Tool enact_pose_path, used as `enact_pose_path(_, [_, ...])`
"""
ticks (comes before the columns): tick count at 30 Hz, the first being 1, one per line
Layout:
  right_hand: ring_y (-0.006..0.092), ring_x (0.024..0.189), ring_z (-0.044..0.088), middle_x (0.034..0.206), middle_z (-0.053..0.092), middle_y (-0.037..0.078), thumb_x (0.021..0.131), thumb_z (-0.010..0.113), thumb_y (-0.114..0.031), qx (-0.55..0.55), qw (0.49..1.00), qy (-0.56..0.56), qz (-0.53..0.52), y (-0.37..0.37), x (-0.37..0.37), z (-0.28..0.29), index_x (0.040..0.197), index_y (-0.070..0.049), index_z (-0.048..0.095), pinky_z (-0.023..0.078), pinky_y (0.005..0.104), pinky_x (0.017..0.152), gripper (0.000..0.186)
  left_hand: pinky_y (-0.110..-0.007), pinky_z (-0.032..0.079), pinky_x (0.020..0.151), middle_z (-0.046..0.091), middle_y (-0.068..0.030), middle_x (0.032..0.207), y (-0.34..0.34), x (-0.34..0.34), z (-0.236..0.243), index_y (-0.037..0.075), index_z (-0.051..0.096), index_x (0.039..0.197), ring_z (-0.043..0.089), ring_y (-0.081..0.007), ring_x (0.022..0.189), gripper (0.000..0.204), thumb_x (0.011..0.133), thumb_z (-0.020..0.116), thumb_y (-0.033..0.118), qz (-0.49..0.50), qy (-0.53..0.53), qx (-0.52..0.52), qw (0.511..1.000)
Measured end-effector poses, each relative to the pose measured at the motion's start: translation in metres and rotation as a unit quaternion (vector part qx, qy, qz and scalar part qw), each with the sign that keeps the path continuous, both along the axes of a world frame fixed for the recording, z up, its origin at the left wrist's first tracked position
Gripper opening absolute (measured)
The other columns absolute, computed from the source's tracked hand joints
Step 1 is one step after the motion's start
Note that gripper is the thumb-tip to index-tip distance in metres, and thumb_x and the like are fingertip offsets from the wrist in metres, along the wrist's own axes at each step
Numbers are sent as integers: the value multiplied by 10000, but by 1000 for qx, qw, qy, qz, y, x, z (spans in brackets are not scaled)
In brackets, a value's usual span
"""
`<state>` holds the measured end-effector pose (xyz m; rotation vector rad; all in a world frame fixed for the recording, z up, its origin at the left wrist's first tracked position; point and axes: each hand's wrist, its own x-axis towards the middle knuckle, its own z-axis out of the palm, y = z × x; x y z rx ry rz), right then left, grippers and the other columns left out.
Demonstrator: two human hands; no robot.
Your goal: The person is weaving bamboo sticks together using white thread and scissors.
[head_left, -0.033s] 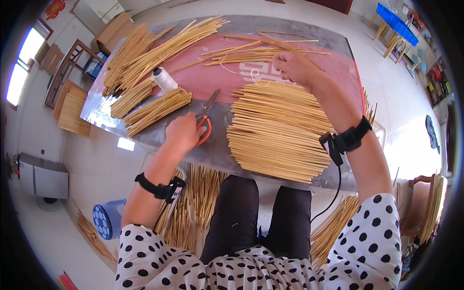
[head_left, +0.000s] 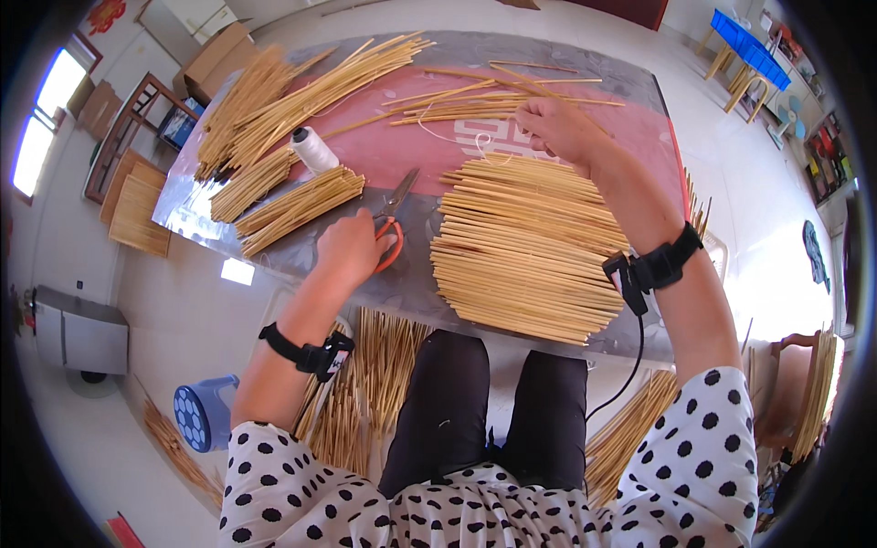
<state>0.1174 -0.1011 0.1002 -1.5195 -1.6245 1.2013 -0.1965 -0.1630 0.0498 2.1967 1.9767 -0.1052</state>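
A mat of straw-coloured stalks [head_left: 530, 247], laid side by side, lies in front of me on the table. My right hand [head_left: 565, 132] is raised over its far edge with fingers pinched together; whatever they hold is too small to make out. White thread [head_left: 482, 142] curls on the table beside that edge. To the left of the mat, my left hand [head_left: 349, 247] is closed at the orange handle of a pair of scissors [head_left: 395, 205], thumb at the loop. The blades point away from me, slightly apart. A white thread spool [head_left: 313, 151] lies beyond, next to cut stalk bundles [head_left: 301, 208].
Longer stalks [head_left: 320, 100] and loose ones [head_left: 475, 105] cover the far part of the table [head_left: 393, 292]. More stalks [head_left: 384, 384] stand below the near edge. A blue stool [head_left: 206, 413] is at the lower left, and a wooden chair [head_left: 786, 388] stands at the right.
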Motion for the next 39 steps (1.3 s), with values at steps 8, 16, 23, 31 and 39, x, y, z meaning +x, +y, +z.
enact_pose_path(8, [40,586,401,655,454,-50,1006,473,-240,50,993,70,-86,-33,-24,64,964,-62,565,305,205,514,205,-449,512,809,645,-187,1034,3,-1,-15,23,658,953,628,-360,976,386,827,688,387,7,-11,65,998])
enact_pose_path(16, [74,688,470,856,519,13,1007,461,-219,23,972,188,-139,-60,-37,112,1022,-27,569,369,214,528,220,-472,498,902,495,-193,1316,22,25,-8,29,539,1266,525,-399,1177,535,825,704,284,-50,-261,121,956])
enact_pose_path(23, [101,757,548,934,561,33,974,506,-197,19,969,225,-103,-83,-43,116,1013,-42,593,430,230,563,182,-456,465,974,358,-282,1427,42,105,15,97,389,1400,476,-437,1238,745,767,758,236,-44,-338,186,921])
enact_pose_path(31, [91,758,551,913,584,16,973,540,-236,46,997,34,48,-141,-49,135,996,-43,576,463,234,635,197,-290,504,672,675,-114,888,76,122,29,29,645,858,646,-197,742,293,979,514,260,-21,-584,56,810])
enact_pose_path(39, [204,1124,511,1288,519,133,905,631,-276,418,880,-223,-27,-267,-33,146,1039,-26,504,466,305,874,311,-335,530,779,660,-152,996,-59,56,135,44,537,906,671,-247,889,282,1030,418,268,-229,-787,-175,545])
